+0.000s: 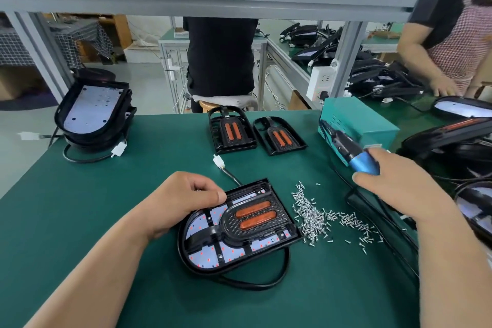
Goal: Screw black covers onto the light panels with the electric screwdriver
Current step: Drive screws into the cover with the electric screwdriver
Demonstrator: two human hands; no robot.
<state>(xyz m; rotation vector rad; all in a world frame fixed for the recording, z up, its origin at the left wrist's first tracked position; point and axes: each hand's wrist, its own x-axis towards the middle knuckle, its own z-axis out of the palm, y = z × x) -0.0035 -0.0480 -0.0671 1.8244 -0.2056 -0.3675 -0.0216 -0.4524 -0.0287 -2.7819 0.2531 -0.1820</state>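
A light panel (202, 255) lies on the green mat in front of me, with a black cover (255, 221) bearing two orange strips laid on it. My left hand (183, 200) rests at the panel's upper left corner, fingers curled, thumb against the cover's edge; something small seems pinched in the fingers. To the right, my right hand (399, 184) grips the blue and black electric screwdriver (346, 148), held above the mat and away from the panel. A pile of small silver screws (316, 218) lies between panel and right hand.
Two spare black covers (231, 130) (279, 136) lie at the mat's far edge. A stack of panels (93, 114) stands far left, more panels (452, 138) at right. A teal power box (356, 122) sits behind the screwdriver. A person (452, 34) works at right; another (221, 61) sits beyond.
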